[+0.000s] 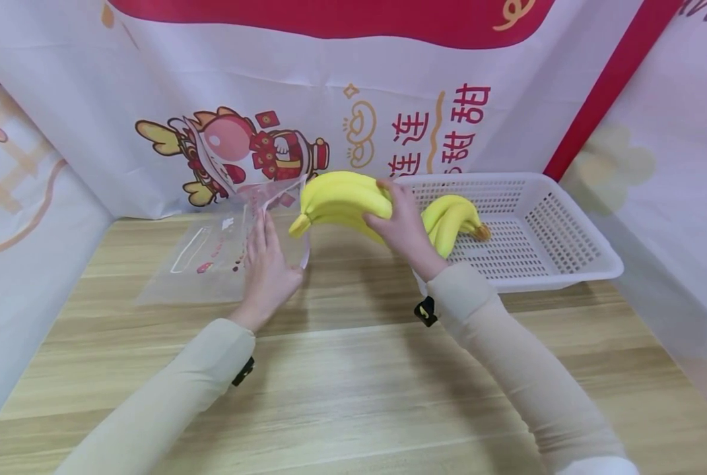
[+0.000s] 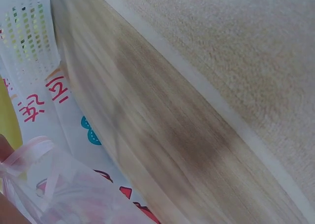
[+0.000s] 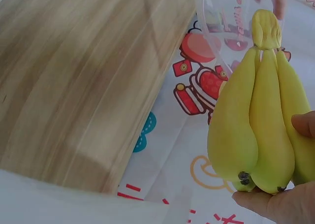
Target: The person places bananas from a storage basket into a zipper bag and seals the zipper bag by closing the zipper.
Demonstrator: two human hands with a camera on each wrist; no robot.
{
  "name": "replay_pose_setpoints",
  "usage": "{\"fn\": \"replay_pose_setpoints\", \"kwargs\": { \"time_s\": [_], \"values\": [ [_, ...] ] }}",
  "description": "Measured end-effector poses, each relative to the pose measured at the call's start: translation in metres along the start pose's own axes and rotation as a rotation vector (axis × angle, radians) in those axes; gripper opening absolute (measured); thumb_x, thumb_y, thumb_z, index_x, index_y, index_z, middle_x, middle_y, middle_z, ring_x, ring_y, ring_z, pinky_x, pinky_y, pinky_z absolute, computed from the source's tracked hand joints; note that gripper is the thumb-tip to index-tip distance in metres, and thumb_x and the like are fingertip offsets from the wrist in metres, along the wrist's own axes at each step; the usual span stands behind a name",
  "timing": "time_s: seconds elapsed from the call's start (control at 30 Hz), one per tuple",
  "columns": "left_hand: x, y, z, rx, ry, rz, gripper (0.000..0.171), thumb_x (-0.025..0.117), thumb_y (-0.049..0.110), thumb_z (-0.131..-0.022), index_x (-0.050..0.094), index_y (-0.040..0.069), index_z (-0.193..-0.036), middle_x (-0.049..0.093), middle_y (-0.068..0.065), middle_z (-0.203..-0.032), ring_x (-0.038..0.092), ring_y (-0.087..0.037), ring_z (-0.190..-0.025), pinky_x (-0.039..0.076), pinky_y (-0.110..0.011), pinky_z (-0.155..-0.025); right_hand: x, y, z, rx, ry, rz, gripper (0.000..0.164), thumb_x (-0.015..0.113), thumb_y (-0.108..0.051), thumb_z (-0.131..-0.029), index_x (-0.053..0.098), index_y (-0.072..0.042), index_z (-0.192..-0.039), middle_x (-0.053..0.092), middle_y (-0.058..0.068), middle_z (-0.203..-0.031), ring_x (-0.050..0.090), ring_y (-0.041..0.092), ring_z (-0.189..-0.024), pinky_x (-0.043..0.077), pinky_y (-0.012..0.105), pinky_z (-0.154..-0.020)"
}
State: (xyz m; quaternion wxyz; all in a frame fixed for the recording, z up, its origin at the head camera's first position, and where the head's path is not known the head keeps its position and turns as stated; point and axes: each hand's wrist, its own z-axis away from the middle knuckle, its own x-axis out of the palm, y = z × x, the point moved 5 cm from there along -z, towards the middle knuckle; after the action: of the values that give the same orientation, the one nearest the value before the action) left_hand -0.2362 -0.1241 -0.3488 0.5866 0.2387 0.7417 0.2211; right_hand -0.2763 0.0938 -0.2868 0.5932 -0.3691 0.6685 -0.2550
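Note:
My right hand [image 1: 405, 227] grips a yellow bunch of bananas [image 1: 344, 196] by its blossom ends, above the table. The stem end points left, toward the mouth of a clear plastic bag [image 1: 201, 280] with printed marks. In the right wrist view, several bananas [image 3: 268, 120] join at one stem, with thumb and fingers around their lower ends. My left hand [image 1: 270, 274] holds the bag by its mouth edge. The left wrist view shows the bag's pale rim [image 2: 37, 150] at the fingers. Flat and see-through, the bag stretches left from that hand.
A white slotted plastic basket [image 1: 555, 280] stands on the wooden table [image 1: 341, 396] at the right. Inside its left end lies another banana bunch [image 1: 448, 221]. Behind the table hangs a printed white cloth [image 1: 353, 66], with more cloth along both sides.

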Motion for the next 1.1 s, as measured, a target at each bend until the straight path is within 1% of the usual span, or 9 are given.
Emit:
{"fn": "replay_pose_setpoints", "kwargs": {
  "time_s": [0.1,0.23,0.37,0.57,0.77,0.9,0.97,1.03,1.1],
  "values": [
    [-0.001,0.000,0.000,-0.001,-0.006,-0.004,0.111,0.067,0.005,-0.069,-0.005,0.004,-0.153,-0.011,-0.011,-0.162,0.002,-0.043,-0.147,0.008,-0.065,-0.116,0.004,-0.001,0.001,0.010,-0.019,-0.011,0.066,0.067,-0.018,-0.087,0.037,-0.009,-0.145,0.036,0.018,-0.144,0.045,0.029,-0.124,0.041,0.042,-0.108],
    [-0.001,0.000,0.001,-0.002,-0.010,-0.005,0.112,0.067,0.005,-0.068,-0.006,0.004,-0.153,-0.011,-0.011,-0.162,0.001,-0.043,-0.147,0.008,-0.065,-0.117,0.009,-0.003,0.000,0.000,-0.023,-0.001,0.065,0.067,-0.019,-0.087,0.038,-0.008,-0.144,0.039,0.018,-0.142,0.046,0.029,-0.122,0.041,0.042,-0.107],
    [-0.001,0.001,0.000,0.003,0.000,-0.004,0.111,0.068,0.006,-0.068,-0.003,0.003,-0.153,-0.010,-0.011,-0.162,0.001,-0.042,-0.148,0.008,-0.064,-0.117,0.013,-0.003,-0.001,-0.011,-0.016,-0.001,0.064,0.067,-0.019,-0.086,0.039,-0.007,-0.142,0.041,0.019,-0.140,0.046,0.030,-0.122,0.041,0.043,-0.107],
    [-0.002,0.004,-0.001,0.023,0.011,-0.023,0.109,0.068,0.007,-0.068,0.001,0.001,-0.153,-0.007,-0.013,-0.162,0.002,-0.045,-0.147,0.005,-0.064,-0.117,0.018,-0.002,-0.002,-0.023,-0.019,0.006,0.064,0.068,-0.020,-0.086,0.041,-0.008,-0.142,0.042,0.015,-0.144,0.042,0.028,-0.131,0.036,0.042,-0.112],
    [-0.003,0.009,0.000,0.051,0.016,-0.028,0.109,0.069,0.009,-0.069,0.001,0.002,-0.153,-0.006,-0.013,-0.162,0.000,-0.044,-0.147,0.000,-0.064,-0.117,0.022,-0.003,-0.003,-0.060,0.007,0.030,0.065,0.071,-0.021,-0.083,0.044,-0.006,-0.140,0.046,0.012,-0.144,0.045,0.027,-0.130,0.038,0.040,-0.111],
    [-0.005,0.012,0.000,0.084,0.050,-0.028,0.106,0.072,0.013,-0.072,0.004,0.002,-0.153,-0.001,-0.014,-0.162,0.004,-0.041,-0.147,0.001,-0.064,-0.117,0.025,-0.004,-0.002,-0.074,0.023,0.028,0.067,0.072,-0.020,-0.081,0.044,-0.003,-0.140,0.048,0.015,-0.141,0.049,0.028,-0.122,0.041,0.041,-0.107],
    [-0.006,0.014,0.000,0.099,0.069,-0.018,0.103,0.072,0.015,-0.074,0.006,0.001,-0.153,0.001,-0.014,-0.162,0.006,-0.041,-0.146,0.003,-0.063,-0.117,0.026,-0.004,-0.002,-0.065,0.026,0.030,0.070,0.072,-0.020,-0.081,0.042,-0.001,-0.141,0.048,0.018,-0.138,0.051,0.029,-0.117,0.043,0.041,-0.104],
    [-0.006,0.016,0.000,0.109,0.083,-0.005,0.101,0.072,0.017,-0.075,0.008,0.000,-0.152,0.003,-0.014,-0.162,0.007,-0.040,-0.146,0.004,-0.063,-0.117,0.027,-0.003,-0.002,-0.054,0.026,0.044,0.068,0.072,-0.021,-0.080,0.044,0.000,-0.138,0.050,0.020,-0.133,0.052,0.029,-0.110,0.046,0.042,-0.099],
    [-0.006,0.016,-0.001,0.111,0.086,0.007,0.100,0.072,0.018,-0.076,0.009,-0.001,-0.152,0.003,-0.015,-0.162,0.006,-0.041,-0.146,0.004,-0.064,-0.117,0.029,-0.003,-0.002,-0.029,0.020,0.058,0.068,0.073,-0.023,-0.080,0.046,0.001,-0.137,0.049,0.022,-0.132,0.052,0.030,-0.109,0.047,0.042,-0.097]
  ]
}}
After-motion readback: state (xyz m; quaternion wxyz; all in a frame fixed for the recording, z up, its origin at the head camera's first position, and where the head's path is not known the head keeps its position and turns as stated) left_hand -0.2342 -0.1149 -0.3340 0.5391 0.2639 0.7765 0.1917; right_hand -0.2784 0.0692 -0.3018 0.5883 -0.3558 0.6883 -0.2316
